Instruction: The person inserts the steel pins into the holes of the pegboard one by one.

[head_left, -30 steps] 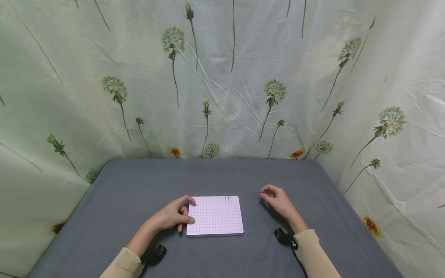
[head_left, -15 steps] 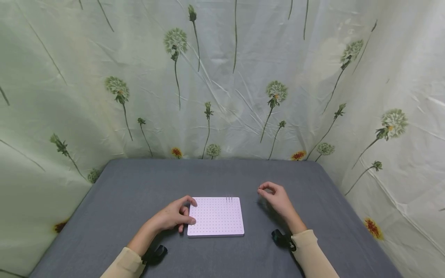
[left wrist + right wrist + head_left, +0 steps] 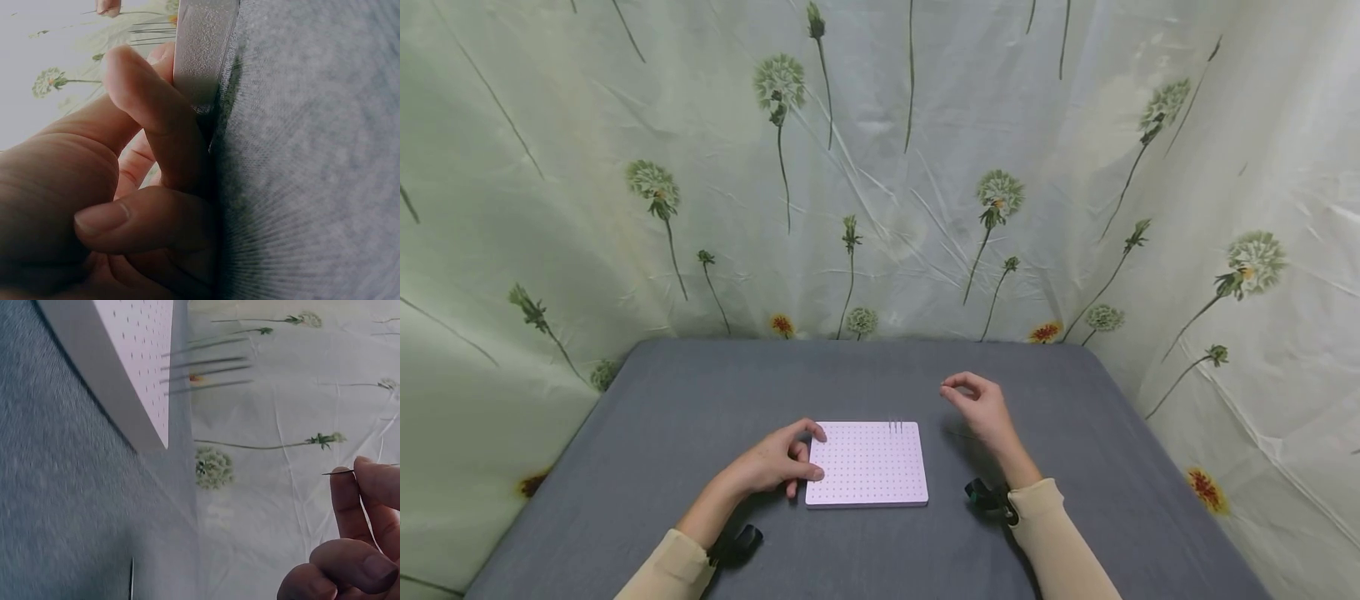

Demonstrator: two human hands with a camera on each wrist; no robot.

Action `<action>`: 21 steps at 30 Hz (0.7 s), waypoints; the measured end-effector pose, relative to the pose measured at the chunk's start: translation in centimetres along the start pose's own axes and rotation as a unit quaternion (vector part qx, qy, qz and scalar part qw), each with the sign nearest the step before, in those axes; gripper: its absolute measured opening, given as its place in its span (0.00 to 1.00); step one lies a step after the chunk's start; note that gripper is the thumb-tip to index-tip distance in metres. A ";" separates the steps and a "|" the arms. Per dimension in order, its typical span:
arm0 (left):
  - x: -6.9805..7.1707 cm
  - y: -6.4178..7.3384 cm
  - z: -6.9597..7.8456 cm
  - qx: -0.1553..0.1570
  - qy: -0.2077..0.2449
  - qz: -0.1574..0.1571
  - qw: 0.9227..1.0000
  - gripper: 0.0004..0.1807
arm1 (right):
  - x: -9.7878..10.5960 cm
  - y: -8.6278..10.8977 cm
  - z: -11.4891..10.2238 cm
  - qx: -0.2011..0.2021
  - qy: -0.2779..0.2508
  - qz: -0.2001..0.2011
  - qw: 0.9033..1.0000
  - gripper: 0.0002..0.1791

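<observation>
A white perforated board lies flat on the grey tablecloth. A short row of thin metal pins stands upright at its far edge, and shows as dark lines in the right wrist view. My left hand grips the board's left edge, with the index finger curled against the side of the board. My right hand hovers above the cloth to the right of the board. It pinches a thin pin between thumb and fingertips.
One loose pin lies on the cloth below the right hand. A floral curtain closes in the table at the back and on both sides. Black wrist cameras sit on both forearms.
My right hand has risen from the cloth and moved a little left and away, pinching the pin. The left hand and the board have stayed put.
</observation>
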State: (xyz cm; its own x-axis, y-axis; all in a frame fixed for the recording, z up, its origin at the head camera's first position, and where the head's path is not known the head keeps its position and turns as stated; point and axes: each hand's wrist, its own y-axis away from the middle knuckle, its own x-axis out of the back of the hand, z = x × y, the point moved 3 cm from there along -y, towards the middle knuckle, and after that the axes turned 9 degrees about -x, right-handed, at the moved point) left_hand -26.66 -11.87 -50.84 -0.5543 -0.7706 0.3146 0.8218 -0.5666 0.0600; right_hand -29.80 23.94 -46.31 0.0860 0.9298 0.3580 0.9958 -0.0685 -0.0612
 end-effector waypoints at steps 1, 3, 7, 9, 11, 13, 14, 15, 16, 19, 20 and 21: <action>0.0 0.0 0.0 0.001 0.000 0.000 1.000 0.29 | -0.2 0.0 -0.1 -0.001 -0.004 0.003 1.000 0.08; 0.0 -0.1 0.0 0.003 -0.001 0.000 1.000 0.29 | -0.5 0.0 -0.1 -0.002 -0.008 0.008 1.000 0.07; 0.0 -0.1 -0.1 0.008 -0.004 0.003 1.000 0.29 | -1.1 0.0 -0.1 -0.009 -0.007 0.014 1.000 0.07; 0.0 -0.1 -0.1 0.009 -0.003 0.003 1.000 0.29 | -1.3 0.1 -0.1 -0.010 -0.004 0.013 1.000 0.07; 0.0 -0.1 -0.1 0.008 -0.001 0.003 1.000 0.29 | -1.6 0.1 -0.1 -0.011 0.000 0.011 1.000 0.07; 0.0 0.0 0.0 0.007 0.001 0.002 1.000 0.29 | -1.9 0.2 0.0 -0.012 0.004 0.006 1.000 0.07; 0.0 0.0 0.0 0.006 0.002 0.002 1.000 0.29 | -2.0 0.3 0.0 -0.012 0.005 0.004 1.000 0.07; 0.0 0.0 0.0 0.004 0.002 0.001 1.000 0.29 | -2.2 0.3 0.0 -0.013 0.006 0.001 1.000 0.07; 0.0 0.0 0.0 0.003 0.002 0.001 1.000 0.29 | -2.4 0.3 0.2 -0.015 0.007 -0.001 1.000 0.06; 0.0 0.0 0.0 -0.001 0.001 -0.001 1.000 0.29 | -2.9 0.4 0.5 -0.019 0.004 -0.007 1.000 0.05; 0.0 0.0 0.0 -0.002 0.000 -0.002 1.000 0.29 | -3.0 0.4 0.6 -0.021 0.005 -0.009 1.000 0.05; 0.0 0.0 0.0 -0.003 0.000 -0.002 1.000 0.29 | -3.1 0.4 0.7 -0.022 0.005 -0.010 1.000 0.05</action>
State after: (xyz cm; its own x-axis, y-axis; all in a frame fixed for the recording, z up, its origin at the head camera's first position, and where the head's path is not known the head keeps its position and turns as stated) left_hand -26.64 -11.88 -50.86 -0.5579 -0.7683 0.3137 0.8186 -0.5716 0.0560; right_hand -29.66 21.25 -48.13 0.0654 0.9273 0.3685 0.9978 -0.0653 -0.0129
